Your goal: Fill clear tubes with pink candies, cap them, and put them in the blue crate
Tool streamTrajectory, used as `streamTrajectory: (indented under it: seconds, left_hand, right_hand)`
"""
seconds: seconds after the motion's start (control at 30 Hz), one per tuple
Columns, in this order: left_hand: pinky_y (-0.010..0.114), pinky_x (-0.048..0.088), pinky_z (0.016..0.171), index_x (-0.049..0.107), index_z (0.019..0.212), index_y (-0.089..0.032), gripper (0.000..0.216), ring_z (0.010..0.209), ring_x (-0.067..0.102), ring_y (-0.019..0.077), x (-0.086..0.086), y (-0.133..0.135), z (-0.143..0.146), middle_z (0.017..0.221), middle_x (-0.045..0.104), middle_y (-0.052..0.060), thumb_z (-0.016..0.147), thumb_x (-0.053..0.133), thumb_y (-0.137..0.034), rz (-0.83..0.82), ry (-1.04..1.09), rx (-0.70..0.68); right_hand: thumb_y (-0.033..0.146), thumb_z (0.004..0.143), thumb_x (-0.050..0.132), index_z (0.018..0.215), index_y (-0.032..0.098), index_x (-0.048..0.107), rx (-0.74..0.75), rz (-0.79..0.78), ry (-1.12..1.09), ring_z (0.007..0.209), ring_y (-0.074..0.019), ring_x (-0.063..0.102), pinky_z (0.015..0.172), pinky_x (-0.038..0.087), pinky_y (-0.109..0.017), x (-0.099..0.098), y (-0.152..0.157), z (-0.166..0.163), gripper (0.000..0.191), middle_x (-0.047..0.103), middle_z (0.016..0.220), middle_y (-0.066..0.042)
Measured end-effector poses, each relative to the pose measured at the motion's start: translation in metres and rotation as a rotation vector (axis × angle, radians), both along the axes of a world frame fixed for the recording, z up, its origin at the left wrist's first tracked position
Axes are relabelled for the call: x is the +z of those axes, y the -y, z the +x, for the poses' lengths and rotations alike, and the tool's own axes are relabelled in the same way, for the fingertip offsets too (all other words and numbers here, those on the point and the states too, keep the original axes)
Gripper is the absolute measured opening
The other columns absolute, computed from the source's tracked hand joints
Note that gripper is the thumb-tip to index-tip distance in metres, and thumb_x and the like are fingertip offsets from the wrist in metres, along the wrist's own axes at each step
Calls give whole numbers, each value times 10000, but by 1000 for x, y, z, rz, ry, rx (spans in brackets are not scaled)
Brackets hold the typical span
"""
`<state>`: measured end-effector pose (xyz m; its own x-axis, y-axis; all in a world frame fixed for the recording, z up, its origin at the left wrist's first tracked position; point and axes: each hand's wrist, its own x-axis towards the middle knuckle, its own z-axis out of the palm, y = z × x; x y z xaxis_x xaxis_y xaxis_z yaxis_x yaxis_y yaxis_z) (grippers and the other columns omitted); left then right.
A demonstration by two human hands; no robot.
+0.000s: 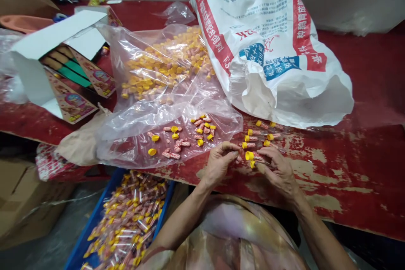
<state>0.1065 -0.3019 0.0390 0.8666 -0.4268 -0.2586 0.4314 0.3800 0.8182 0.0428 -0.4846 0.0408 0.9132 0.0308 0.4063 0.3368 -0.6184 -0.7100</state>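
At the table's front edge, my right hand [278, 171] grips a small tube [257, 157] with a yellow cap and pink-and-white speckled contents. A second yellow cap [252, 164] shows just below it. My left hand [222, 161] faces it from the left, thumb and fingers pinched together. Whatever those fingers hold, if anything, is too small to make out. Just beyond both hands lie several more yellow-capped tubes [252, 138] in clear wrapping. Loose speckled pieces [182, 143] and yellow caps [152, 152] are spread on a clear plastic bag [126, 147] to the left.
Many yellow-capped pieces [167, 63] fill the bag's far part. A white printed sack [259, 21] lies at the back right of the red table [373, 168]. An opened white box [34, 50] stands left. Below, a blue crate [91, 223] holds many wrapped tubes.
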Motion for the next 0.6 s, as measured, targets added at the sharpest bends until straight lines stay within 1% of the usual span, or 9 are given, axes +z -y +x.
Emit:
streamTrajectory:
  seconds: [0.1, 0.17, 0.27, 0.37, 0.5, 0.6]
  left_hand:
    - [204, 450, 587, 673, 882, -165, 227, 577, 573, 90, 3, -7, 7, 676, 648, 3, 749, 712, -345, 30, 8, 20]
    - [212, 456, 594, 678, 905, -166, 256, 578, 570, 86, 7, -13, 10, 725, 656, 1, 731, 727, -347, 39, 0, 54]
    - [216, 465, 619, 691, 864, -156, 254, 590, 577, 87, 12, -25, 16, 734, 660, -5, 657, 781, -271, 57, -6, 162]
    - [209, 459, 619, 701, 869, -160, 239, 593, 573, 81, 15, -45, 24, 743, 658, -8, 662, 768, -259, 99, 16, 287]
    - [209, 465, 676, 697, 892, -181, 249, 724, 593, 105, 10, -72, 36, 869, 664, 8, 660, 755, -249, 154, 89, 430]
    - [203, 456, 717, 696, 910, -183, 237, 779, 578, 113, 6, -89, 42, 866, 644, 12, 680, 730, -230, 252, 159, 499]
  right_hand:
    - [189, 851, 549, 1123, 224, 551, 62, 71, -45, 987, -186, 576, 836, 482, -325, -3, -8, 20, 275, 604, 1043, -62]
    - [189, 854, 542, 1113, 220, 554, 123, 72, -21, 983, -190, 575, 840, 477, -339, -3, -19, 37, 261, 608, 1034, -64]
    - [187, 854, 551, 1106, 215, 548, 203, 33, 37, 958, -189, 571, 820, 472, -338, 1, -33, 58, 254, 603, 1018, -66]
    - [196, 869, 543, 1108, 207, 541, 261, -8, 23, 942, -188, 567, 799, 472, -331, 5, -41, 74, 240, 600, 1000, -69]
    - [236, 900, 512, 1130, 194, 536, 296, -76, -44, 912, -182, 573, 776, 472, -317, 7, -48, 89, 235, 600, 1009, -78]
    - [254, 908, 502, 1142, 183, 537, 291, -140, -47, 880, -175, 588, 767, 467, -305, 8, -55, 97, 247, 615, 1014, -79]
